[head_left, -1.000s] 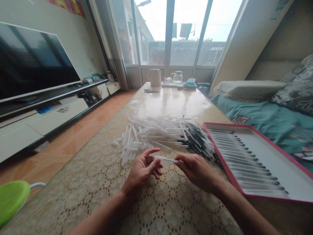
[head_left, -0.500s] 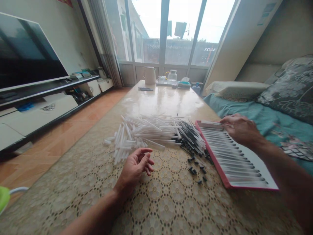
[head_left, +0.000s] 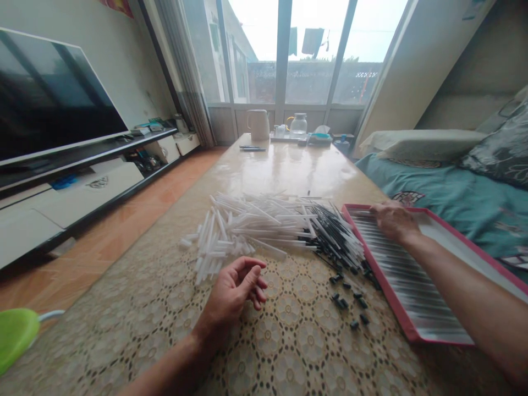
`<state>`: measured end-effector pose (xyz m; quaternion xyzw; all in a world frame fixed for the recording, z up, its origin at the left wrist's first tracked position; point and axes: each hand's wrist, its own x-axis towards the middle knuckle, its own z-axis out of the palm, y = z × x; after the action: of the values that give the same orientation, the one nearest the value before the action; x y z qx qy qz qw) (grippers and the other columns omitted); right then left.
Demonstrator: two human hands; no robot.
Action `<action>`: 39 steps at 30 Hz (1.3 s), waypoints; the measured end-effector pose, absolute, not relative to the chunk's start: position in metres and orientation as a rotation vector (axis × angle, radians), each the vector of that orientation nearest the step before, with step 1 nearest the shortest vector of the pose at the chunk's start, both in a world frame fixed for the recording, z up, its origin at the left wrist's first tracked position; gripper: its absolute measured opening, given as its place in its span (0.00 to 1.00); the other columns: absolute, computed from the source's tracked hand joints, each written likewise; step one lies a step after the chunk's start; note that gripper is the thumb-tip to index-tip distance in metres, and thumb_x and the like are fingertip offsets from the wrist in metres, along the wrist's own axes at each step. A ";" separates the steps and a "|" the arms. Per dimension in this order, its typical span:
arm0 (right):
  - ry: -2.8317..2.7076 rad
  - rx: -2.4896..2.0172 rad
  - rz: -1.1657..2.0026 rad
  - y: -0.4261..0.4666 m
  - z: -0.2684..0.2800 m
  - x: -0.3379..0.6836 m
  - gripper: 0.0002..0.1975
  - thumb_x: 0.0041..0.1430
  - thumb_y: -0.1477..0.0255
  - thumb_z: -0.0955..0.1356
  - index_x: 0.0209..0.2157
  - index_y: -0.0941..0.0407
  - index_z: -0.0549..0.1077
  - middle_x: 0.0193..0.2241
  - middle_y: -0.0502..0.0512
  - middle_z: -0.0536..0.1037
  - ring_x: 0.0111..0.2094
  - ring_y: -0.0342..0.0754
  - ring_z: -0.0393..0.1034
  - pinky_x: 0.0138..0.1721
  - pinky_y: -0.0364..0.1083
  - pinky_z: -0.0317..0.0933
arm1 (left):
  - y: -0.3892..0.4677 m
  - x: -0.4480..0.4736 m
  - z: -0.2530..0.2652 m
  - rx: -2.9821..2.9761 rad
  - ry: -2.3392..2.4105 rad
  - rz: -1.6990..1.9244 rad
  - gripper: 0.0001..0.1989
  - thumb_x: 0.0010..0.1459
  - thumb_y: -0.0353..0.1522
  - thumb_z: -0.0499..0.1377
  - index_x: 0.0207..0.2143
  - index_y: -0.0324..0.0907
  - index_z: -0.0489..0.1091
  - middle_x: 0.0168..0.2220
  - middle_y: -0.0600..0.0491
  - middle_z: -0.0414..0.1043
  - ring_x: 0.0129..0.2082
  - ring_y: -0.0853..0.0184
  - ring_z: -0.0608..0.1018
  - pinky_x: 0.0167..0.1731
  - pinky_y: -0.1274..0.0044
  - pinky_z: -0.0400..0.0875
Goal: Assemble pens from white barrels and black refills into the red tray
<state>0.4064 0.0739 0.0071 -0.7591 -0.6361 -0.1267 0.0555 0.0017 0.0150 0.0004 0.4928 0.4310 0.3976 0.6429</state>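
Note:
My left hand (head_left: pixel 239 289) rests above the patterned tabletop, fingers loosely curled and apart, holding nothing. Just beyond it lies a pile of white translucent pen barrels (head_left: pixel 210 242). My right hand (head_left: pixel 396 221) reaches into the far end of a red-rimmed box (head_left: pixel 391 294). Its fingers are pinched at the end of the farthest pen in a row of pens (head_left: pixel 406 275) laid side by side; the fingertips are partly hidden. Between the hands sit a bundle of thin black refills (head_left: pixel 336 231) and several small black plugs (head_left: pixel 340 301).
The long table (head_left: pixel 297 170) carries a beige jug (head_left: pixel 258 125), a glass pitcher (head_left: pixel 298 126) and a tissue pack (head_left: pixel 319 138) at its far end. A sofa (head_left: pixel 379 165) borders the right side. A lime-green seat (head_left: pixel 18 335) shows at lower left.
The view has turned and shifted slightly, so the table sits further right and more of the box shows. My right hand is lower, down inside the box's far end. My left hand keeps its pose.

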 end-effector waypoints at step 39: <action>-1.807 -1.733 0.412 -0.005 0.042 0.251 0.03 0.54 0.72 0.64 0.30 0.56 0.70 0.22 0.49 0.72 0.24 0.43 0.66 0.25 0.41 0.57 | 0.009 0.005 0.004 1.100 0.832 0.926 0.13 0.53 0.32 0.61 0.40 0.35 0.70 0.29 0.50 0.74 0.25 0.71 0.76 0.26 0.79 0.72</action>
<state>0.2511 -0.0051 0.0418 -0.6521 -0.6798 0.1552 0.2977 0.0054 0.0088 0.0040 0.4888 0.3698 0.4116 0.6745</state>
